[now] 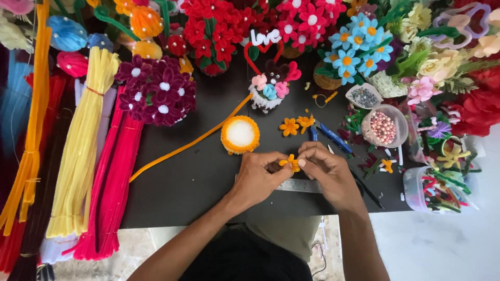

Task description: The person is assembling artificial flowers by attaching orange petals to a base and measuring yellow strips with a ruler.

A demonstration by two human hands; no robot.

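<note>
Both hands meet over the black table [198,171], pinching one small orange pipe-cleaner flower [289,163] between their fingertips. My left hand [258,177] grips it from the left, my right hand [325,169] from the right. Two more orange flowers [296,125] lie just beyond them. A white foam ball wrapped in an orange pipe-cleaner ring [240,134] sits left of those, with a long orange pipe cleaner [182,148] trailing away to the lower left. A metal ruler [299,186] lies under my hands.
Bundles of yellow [83,151], pink [112,182] and orange [32,130] pipe cleaners fill the left side. Finished flower bouquets line the far edge, including a maroon one [159,91]. A tub of pink beads [384,126], blue pliers [325,134] and a scrap container [437,190] stand on the right.
</note>
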